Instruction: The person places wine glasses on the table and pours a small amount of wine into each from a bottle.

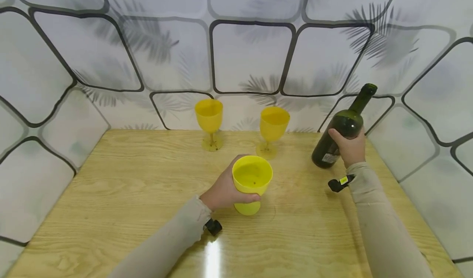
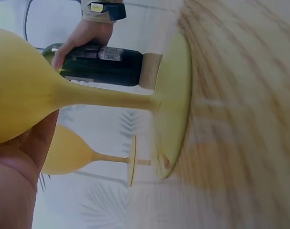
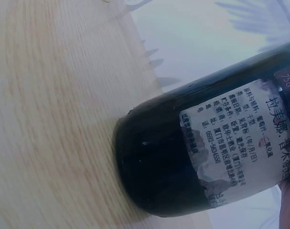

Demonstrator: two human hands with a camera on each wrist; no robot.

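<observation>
My left hand (image 1: 226, 191) grips a yellow plastic goblet (image 1: 253, 175) round its bowl, thumb across the front. The goblet stands upright, its foot at or just above the tabletop; I cannot tell which. On the right, my right hand (image 1: 352, 146) holds a dark green wine bottle (image 1: 347, 124) round its body. The bottle's open neck leans to the right. In the right wrist view, a torn white label (image 3: 235, 143) shows on the bottle, whose base is close to the wood. Whether the base touches is unclear. Only the right hand's edge appears there.
Behind the held goblet, two more yellow goblets stand upright, one goblet (image 1: 209, 118) to the left and another goblet (image 1: 273, 126) nearer the bottle. The wooden table (image 1: 122, 196) meets a patterned wall covering (image 1: 251, 60) at the back and both sides.
</observation>
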